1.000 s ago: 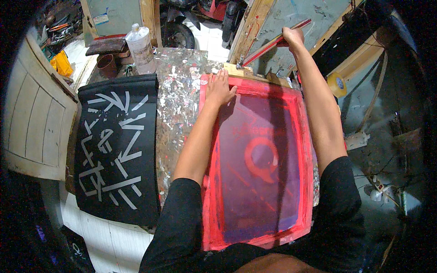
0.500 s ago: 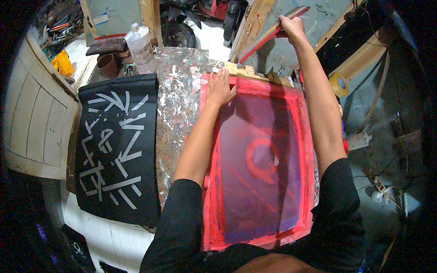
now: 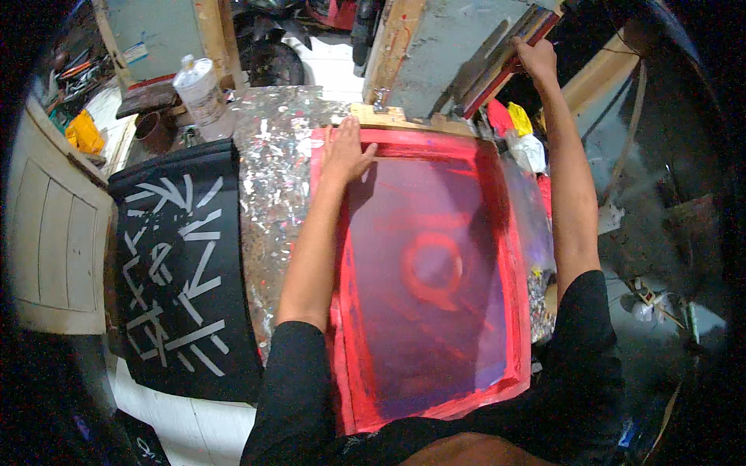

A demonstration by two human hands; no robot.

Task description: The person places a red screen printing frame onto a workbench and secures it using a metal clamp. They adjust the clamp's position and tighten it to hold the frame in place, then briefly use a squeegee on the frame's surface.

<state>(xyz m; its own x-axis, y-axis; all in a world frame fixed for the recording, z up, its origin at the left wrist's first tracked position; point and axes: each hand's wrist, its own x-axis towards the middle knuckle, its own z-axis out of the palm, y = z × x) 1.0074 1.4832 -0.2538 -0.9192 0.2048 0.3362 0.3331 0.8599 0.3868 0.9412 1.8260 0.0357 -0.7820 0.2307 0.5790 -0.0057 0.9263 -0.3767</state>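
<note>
A screen-printing frame with red edges lies flat in front of me, its purple mesh showing a red ring-shaped mark and red streaks. My left hand rests on the frame's far left corner, fingers stretched out and thumb apart. Up at the far right, my right hand grips a long squeegee with a red lower edge. It is tilted and held in the air, clear of the screen. Beyond the frame's far edge sits a wooden clamp block.
The paint-spattered table carries black fabric with grey strokes at left. Behind it stand a white plastic bottle and a brown cup. White plastic lies at far right. A motorcycle wheel shows beyond the table.
My right hand has swung the squeegee rightward. My left hand stays on the frame corner. The whole scene has shifted left, and red, yellow and white plastic now shows at far right.
</note>
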